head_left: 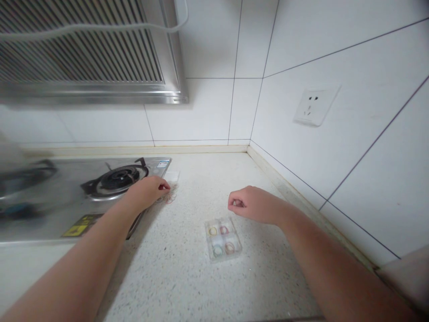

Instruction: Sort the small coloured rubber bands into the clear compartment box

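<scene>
Countertop (170, 268), clear box (220, 239) near right hand (254, 203)

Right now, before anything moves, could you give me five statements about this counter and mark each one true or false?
1. The clear box has four compartments, each with a loop inside. True.
2. The left hand is nearer the clear box than the right hand is. False: the right hand is nearer.
3. The left hand is by the thin loose loops next to the stove. True.
4. The green loop is in a far compartment. False: it lies in the near left one.
5. The wall socket is on the right-hand wall. True.
</scene>
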`<state>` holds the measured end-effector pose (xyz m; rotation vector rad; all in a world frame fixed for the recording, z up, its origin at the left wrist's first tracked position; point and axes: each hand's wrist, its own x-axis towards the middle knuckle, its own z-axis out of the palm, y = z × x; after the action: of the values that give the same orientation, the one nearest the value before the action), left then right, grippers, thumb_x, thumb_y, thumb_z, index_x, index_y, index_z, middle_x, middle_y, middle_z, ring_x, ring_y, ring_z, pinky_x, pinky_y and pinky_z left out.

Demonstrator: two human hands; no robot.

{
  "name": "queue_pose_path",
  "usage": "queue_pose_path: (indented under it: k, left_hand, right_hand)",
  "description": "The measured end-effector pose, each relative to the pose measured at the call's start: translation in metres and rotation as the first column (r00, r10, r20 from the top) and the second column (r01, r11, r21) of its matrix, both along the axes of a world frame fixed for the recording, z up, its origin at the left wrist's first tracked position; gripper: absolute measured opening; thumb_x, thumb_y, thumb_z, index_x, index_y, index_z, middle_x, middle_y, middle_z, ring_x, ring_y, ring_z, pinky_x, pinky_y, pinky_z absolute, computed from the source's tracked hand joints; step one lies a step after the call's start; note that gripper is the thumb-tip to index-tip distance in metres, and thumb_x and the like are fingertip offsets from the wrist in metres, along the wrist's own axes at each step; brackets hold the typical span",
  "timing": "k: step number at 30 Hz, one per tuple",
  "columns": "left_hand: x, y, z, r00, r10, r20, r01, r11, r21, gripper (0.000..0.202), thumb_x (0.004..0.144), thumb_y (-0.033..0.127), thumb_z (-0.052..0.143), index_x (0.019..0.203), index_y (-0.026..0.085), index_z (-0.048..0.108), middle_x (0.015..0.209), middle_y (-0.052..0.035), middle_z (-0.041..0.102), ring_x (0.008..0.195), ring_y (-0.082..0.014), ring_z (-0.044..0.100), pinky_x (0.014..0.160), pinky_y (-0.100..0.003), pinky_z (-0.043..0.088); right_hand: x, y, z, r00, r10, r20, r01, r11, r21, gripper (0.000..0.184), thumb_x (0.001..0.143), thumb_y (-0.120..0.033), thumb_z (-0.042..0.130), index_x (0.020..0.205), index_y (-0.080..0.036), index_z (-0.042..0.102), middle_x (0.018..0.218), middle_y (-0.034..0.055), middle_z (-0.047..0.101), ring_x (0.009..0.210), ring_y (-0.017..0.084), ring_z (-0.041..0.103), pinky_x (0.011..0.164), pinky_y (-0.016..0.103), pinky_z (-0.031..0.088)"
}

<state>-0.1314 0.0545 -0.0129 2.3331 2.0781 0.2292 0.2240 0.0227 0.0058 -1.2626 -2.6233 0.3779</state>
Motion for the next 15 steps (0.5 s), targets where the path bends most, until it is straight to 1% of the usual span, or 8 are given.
queue_pose_path:
  k: [3, 9, 15]
  left_hand:
    - [0.0006, 0.0012, -0.0023, 1.000, 0.025, -0.014, -0.025, 1.000, -0.007, 0.026, 0.085, 0.036, 0.057, 0.096, 0.027, 0.079, 0.096, -0.0065, 0.076, 0.088, -0.0245, 0.069, 0.074, -0.030, 0.046]
    - [-0.0044, 0.0052, -0.0053, 0.998, 0.062, -0.030, -0.061, 0.998, 0.006, 0.028, 0.086, 0.040, 0.055, 0.095, 0.026, 0.077, 0.095, -0.0073, 0.076, 0.085, -0.0264, 0.069, 0.068, -0.032, 0.045]
    - [-0.0062, 0.0067, -0.0082, 0.997, 0.061, -0.044, -0.061, 0.998, -0.001, 0.028, 0.086, 0.040, 0.053, 0.093, 0.026, 0.077, 0.093, -0.0070, 0.076, 0.086, -0.0273, 0.069, 0.069, -0.032, 0.045]
  right_hand:
    - [-0.0003, -0.0007, 0.0004, 1.000, -0.001, 0.001, 0.001, 1.000, -0.008, 0.020, 0.088, -0.033, 0.056, 0.085, -0.020, 0.072, 0.066, -0.0004, 0.065, 0.057, 0.010, 0.048, 0.057, 0.025, 0.029]
    - [-0.0016, -0.0029, 0.0028, 1.000, 0.001, 0.014, 0.000, 1.000, -0.023, 0.020, 0.088, -0.030, 0.056, 0.085, -0.020, 0.072, 0.067, 0.0003, 0.066, 0.056, 0.010, 0.048, 0.057, 0.025, 0.029]
    - [-0.0017, -0.0033, 0.0033, 1.000, 0.007, 0.019, -0.007, 1.000, -0.018, 0.020, 0.088, -0.031, 0.056, 0.086, -0.020, 0.073, 0.068, 0.0007, 0.067, 0.057, 0.011, 0.049, 0.057, 0.026, 0.030]
